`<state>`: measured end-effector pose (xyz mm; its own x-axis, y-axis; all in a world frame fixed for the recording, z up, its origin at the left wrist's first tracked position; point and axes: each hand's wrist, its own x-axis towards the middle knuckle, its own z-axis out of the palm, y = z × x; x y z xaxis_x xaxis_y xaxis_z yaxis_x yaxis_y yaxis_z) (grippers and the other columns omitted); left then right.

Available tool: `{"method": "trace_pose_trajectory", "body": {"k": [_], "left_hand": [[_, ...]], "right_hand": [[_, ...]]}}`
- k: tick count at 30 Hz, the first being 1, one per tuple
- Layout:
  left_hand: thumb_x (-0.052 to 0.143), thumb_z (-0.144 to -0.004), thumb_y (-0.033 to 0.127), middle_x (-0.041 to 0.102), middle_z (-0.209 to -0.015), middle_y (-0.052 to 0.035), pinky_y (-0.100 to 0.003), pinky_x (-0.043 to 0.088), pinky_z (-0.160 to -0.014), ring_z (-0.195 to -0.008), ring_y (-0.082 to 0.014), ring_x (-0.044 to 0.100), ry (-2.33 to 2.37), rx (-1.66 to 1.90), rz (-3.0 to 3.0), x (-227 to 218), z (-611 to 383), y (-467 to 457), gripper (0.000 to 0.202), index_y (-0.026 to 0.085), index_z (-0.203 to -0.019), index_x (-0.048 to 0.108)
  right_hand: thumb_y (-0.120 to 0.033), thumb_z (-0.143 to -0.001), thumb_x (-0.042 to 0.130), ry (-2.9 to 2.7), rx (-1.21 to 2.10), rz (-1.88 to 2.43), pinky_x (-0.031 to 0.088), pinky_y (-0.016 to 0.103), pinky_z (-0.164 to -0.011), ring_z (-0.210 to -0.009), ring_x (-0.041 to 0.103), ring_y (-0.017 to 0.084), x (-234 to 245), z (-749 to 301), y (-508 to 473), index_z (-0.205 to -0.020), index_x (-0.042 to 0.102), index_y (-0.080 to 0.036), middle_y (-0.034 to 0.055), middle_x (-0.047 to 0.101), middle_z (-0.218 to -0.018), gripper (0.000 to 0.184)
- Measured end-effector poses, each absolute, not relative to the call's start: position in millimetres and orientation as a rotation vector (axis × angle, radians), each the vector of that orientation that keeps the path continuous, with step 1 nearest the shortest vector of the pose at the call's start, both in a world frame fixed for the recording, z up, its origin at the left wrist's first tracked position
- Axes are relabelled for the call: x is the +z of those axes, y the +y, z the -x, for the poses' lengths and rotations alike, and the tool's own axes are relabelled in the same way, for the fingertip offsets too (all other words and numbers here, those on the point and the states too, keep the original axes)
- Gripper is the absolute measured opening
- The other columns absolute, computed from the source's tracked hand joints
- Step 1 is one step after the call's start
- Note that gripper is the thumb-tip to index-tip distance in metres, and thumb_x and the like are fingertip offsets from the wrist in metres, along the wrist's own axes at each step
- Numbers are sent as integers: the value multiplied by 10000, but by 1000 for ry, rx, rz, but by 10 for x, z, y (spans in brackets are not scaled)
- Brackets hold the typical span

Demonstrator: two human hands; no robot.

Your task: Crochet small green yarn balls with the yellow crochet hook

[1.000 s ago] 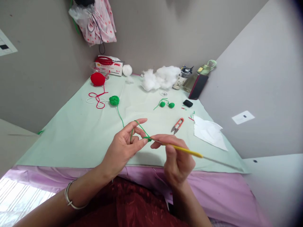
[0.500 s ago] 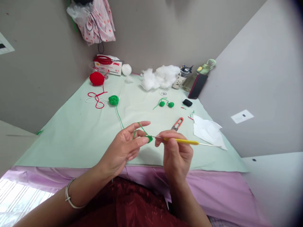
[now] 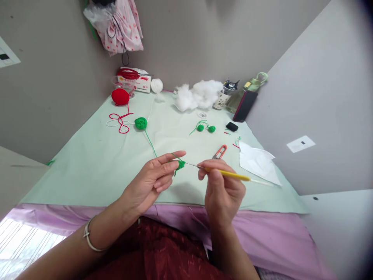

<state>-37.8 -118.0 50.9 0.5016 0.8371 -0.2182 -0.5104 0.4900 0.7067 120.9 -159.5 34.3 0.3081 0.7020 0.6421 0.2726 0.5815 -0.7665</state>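
Hook [image 3: 240, 176] lies almost level in my view, its slim tip aimed left at the green crochet piece [image 3: 181, 165], its long axis running right and slightly toward the near edge of the desk [image 3: 96, 171]. Both are held above the middle of that near edge. The tip meets the piece's right side; from my end I cannot tell whether it sits inside a stitch.

Toward the far right corner I see a cup [image 3: 220, 101] with pens upright in it and a green bottle [image 3: 232, 104] with a phone [image 3: 245, 106] leaning beside it. A small clear dish [image 3: 202, 114] stands in front of the white stuffing [image 3: 199, 96]; its contents are too small to read.

My left hand [image 3: 152, 177] pinches the piece between thumb and fingertips, its lower fingers loosely curled; green yarn [image 3: 150, 144] runs to it from the green ball [image 3: 141, 123]. My right hand [image 3: 224, 190] is closed around the hook's yellow handle, just in front of the orange snips [image 3: 222, 150].
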Motion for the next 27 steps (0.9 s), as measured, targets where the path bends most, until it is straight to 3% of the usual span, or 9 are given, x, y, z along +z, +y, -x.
{"method": "trace_pose_trajectory", "body": {"k": [4, 6, 9, 21, 27], "left_hand": [[855, -809, 246, 599, -750, 37, -171, 222, -401, -463, -6, 265, 661, 922, -744, 519, 355, -1221, 273, 204, -1075, 814], [855, -805, 253, 645, -793, 19, -181, 251, -411, -485, -22, 305, 666, 907, -808, 507, 343, -1246, 300, 217, -1099, 811], [852, -808, 257, 690, -868, -7, -187, 292, -437, -525, -39, 369, 681, 909, -866, 474, 343, -1259, 340, 228, -1143, 801], [833, -847, 319, 637, -1001, -4, -199, 282, -437, -495, -1, 377, 750, 943, -948, 470, 402, -1255, 304, 281, -1148, 805], [821, -860, 310, 620, -946, 13, -189, 255, -423, -484, 7, 352, 754, 955, -967, 461, 397, -1258, 242, 286, -1102, 817]], "right_hand": [[-220, -1010, 610, -1253, 554, 884, 551, 311, -629, -741, 667, 156, 370, -1177, -1559, -1005, 789, -260, 34, 761, -917, 183], [-219, -1001, 626, -1297, 521, 905, 570, 323, -665, -811, 689, 176, 355, -1157, -1561, -1021, 794, -258, 46, 780, -953, 174], [-221, -1003, 627, -1274, 527, 933, 570, 318, -663, -758, 674, 162, 334, -1159, -1571, -1023, 793, -259, 35, 776, -916, 171], [-313, -1032, 588, -1177, 747, 906, 605, 335, -663, -739, 717, 169, 310, -1221, -1580, -1026, 767, -218, 70, 802, -963, 203], [-314, -1027, 600, -1161, 767, 879, 612, 323, -650, -721, 720, 164, 297, -1207, -1560, -1005, 760, -214, 66, 803, -943, 189]]}}
